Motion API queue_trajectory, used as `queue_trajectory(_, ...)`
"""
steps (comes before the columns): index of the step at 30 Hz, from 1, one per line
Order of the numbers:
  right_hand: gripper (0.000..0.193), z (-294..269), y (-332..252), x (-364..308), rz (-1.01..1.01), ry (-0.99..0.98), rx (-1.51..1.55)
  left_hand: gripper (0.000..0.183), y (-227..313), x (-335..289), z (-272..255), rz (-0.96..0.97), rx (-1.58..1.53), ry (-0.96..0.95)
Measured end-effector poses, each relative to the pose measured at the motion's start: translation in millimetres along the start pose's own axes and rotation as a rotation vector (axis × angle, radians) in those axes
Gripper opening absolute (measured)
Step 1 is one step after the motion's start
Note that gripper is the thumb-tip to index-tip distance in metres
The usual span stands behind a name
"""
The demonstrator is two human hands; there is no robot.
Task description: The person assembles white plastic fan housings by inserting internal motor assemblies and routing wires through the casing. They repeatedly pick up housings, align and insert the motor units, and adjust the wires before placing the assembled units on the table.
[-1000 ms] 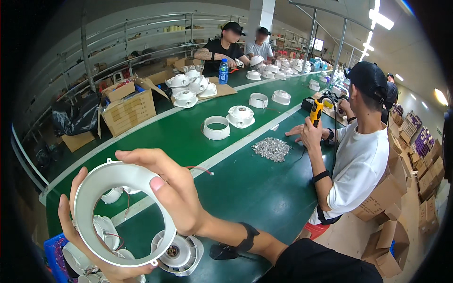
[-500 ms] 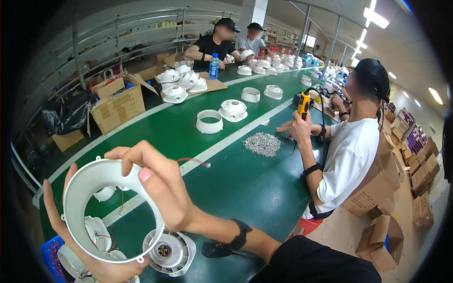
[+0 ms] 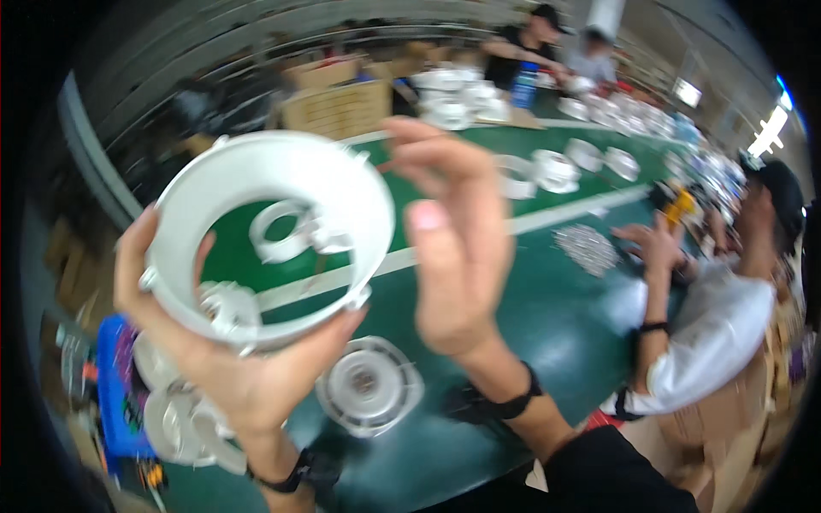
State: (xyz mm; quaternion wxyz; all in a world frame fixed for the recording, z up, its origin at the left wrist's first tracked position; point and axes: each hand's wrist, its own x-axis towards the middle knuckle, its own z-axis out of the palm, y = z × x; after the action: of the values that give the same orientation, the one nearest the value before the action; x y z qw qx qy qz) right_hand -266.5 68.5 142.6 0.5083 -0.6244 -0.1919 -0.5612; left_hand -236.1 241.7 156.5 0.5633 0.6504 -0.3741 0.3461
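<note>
My left hand [image 3: 227, 376] holds up a white plastic ring [image 3: 274, 167], its fingers and thumb gripping the rim from below. Small lugs stick out along the ring's edge. Just right of the ring, my right hand [image 3: 462, 248] is raised and apart from it, with fingers and thumb spread and nothing in them; it is slightly blurred. On the green table beneath lies a round white fan housing [image 3: 369, 387] with slots round its edge and a dark centre. Through the ring I see more white parts, including a smaller ring [image 3: 280, 231].
White housings [image 3: 184, 427] crowd beside a blue bin [image 3: 115, 385] at lower left. A pile of small metal pieces [image 3: 586, 249] lies near a co-worker in white [image 3: 714, 325] holding a yellow tool [image 3: 680, 207]. More housings [image 3: 556, 171], a blue bottle [image 3: 524, 85] and other workers are farther off.
My right hand has come off the ring and opened to its right. The ring, now in the left hand alone, is higher and farther right in view. The view has swung left.
</note>
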Motion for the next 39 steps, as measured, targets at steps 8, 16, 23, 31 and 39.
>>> queue_trajectory(8,0.104,30.7,-22.8,-12.3,0.367,-0.287,0.123,0.103,-15.4,2.1,9.9,0.069,0.071,0.078)
queue_trajectory(16,0.135,2.6,-11.7,7.7,0.209,-0.182,0.153,0.110,-11.6,15.1,-19.9,0.090,0.012,-0.228)
queue_trajectory(23,0.144,-10.4,-1.2,8.1,0.037,-0.321,0.242,0.132,-18.3,14.7,-28.0,-0.172,-0.391,-0.227)
queue_trajectory(31,0.141,-12.4,-15.9,14.8,-0.038,-0.523,-0.059,0.146,-18.8,11.2,-25.8,-0.121,-0.264,-0.242)
queue_trajectory(39,0.147,-12.1,-12.2,7.4,0.129,-0.583,0.283,0.161,-2.4,6.2,-21.9,-0.275,-0.511,-0.163)
